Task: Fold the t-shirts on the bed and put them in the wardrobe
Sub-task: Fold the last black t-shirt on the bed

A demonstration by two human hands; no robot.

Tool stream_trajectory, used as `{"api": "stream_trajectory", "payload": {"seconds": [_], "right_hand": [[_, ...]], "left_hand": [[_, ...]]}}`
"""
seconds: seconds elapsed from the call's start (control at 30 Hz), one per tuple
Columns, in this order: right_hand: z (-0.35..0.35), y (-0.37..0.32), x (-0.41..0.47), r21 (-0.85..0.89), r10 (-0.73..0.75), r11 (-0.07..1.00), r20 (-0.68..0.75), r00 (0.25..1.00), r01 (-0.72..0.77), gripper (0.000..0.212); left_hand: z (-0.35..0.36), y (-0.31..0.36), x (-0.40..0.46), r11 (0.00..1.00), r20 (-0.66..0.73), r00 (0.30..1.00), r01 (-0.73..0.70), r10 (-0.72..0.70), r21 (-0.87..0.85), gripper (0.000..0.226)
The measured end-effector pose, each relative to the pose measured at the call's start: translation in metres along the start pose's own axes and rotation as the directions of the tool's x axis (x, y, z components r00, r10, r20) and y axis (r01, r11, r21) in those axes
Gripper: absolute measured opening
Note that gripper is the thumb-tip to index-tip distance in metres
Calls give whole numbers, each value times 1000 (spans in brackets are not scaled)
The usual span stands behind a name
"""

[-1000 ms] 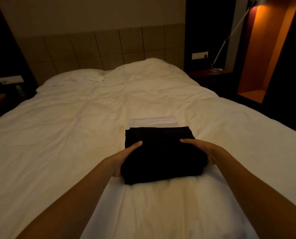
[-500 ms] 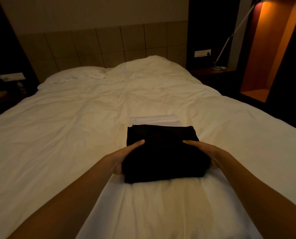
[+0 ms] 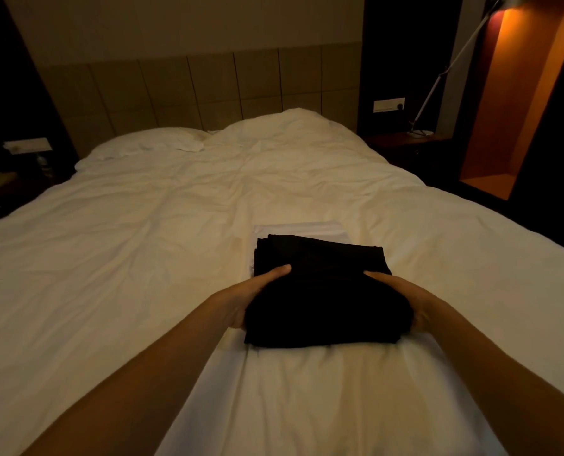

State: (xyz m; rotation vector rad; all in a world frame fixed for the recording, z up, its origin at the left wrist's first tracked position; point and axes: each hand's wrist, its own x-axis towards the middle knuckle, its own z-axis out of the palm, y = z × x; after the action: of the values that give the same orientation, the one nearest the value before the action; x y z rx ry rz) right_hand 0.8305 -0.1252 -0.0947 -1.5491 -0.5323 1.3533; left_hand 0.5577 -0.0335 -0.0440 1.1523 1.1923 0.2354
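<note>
- My left hand [image 3: 252, 296] and right hand [image 3: 402, 296] grip the folded black t-shirt [image 3: 323, 291] between them, thumbs on top.
- Just beyond my grip, a folded white t-shirt [image 3: 298, 229] peeks out beneath it on the bed [image 3: 142, 241].

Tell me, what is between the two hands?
The folded black t-shirt fills the gap between the left hand and right hand, seen in the head view.

I can't see either hand's fingers under the black t-shirt [image 3: 323, 291]; it hides most of the white t-shirt [image 3: 298, 229].
</note>
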Motion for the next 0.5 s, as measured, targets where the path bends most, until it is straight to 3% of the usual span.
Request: {"api": "stream_trajectory", "payload": {"seconds": [0.17,0.27,0.4,0.5], "right_hand": [[9,-11,-10,-112,-54,993,-128,990,39,68],[12,-27,-17,-312,-159,946,-212,964,87,76],[17,-37,-20,-385,-194,918,-225,955,95,61],[19,-39,-20,-413,-233,903,-235,944,120,49]], "left_hand": [[6,0,-7,997,-14,998,-68,68,-32,48],[8,7,-7,982,-150,970,-183,189,52,42],[6,14,-1,954,-235,938,-204,255,221,29],[2,17,2,950,-243,931,-219,272,222,26]]}}
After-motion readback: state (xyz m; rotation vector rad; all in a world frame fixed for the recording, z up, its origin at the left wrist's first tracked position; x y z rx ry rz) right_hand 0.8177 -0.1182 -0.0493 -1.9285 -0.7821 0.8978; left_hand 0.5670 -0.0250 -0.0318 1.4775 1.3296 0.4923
